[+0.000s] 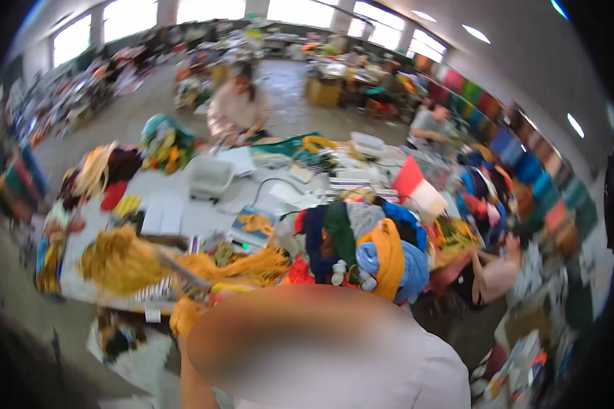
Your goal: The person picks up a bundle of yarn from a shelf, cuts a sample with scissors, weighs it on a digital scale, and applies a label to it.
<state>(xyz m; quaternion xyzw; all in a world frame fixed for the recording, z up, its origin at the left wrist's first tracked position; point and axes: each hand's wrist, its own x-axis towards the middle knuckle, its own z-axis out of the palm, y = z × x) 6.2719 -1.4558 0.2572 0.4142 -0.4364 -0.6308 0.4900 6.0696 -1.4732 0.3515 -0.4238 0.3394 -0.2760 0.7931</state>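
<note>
Left hand [185,316] at lower left of the frame, raised at the near edge of the table [99,235], forearm coming up from the bottom edge. Fingers blurred by motion; cannot tell whether the grip is narrow or wide, or what it holds. Right hand out of sight; its grip cannot be told.

Mustard yarn hank [124,262]: left of centre, just above the left hand, smeared by motion. A grey strip [184,269] runs obliquely from the hank's right side down toward the hand; contact with the fingers unclear. Orange yarn [252,264] spreads to the right of the strip, across the near part of the table.

Mid-frame: digital scale [251,235], green light showing, a small orange bundle [256,223] on top. White papers [162,218] lie left of it; translucent plastic bin [210,178] stands farther back. Right of centre, a heap of hanks: navy hank [314,235], dark green hank [338,235], golden-orange hank [389,262] lying over a light blue hank [416,269]. Red-and-white piece [419,189] tilted behind the heap.

Other people: one in a pale top [239,109], upper centre, at the far edge; one in a grey top [428,127], upper right; one in a pink top [499,278], right side
</note>
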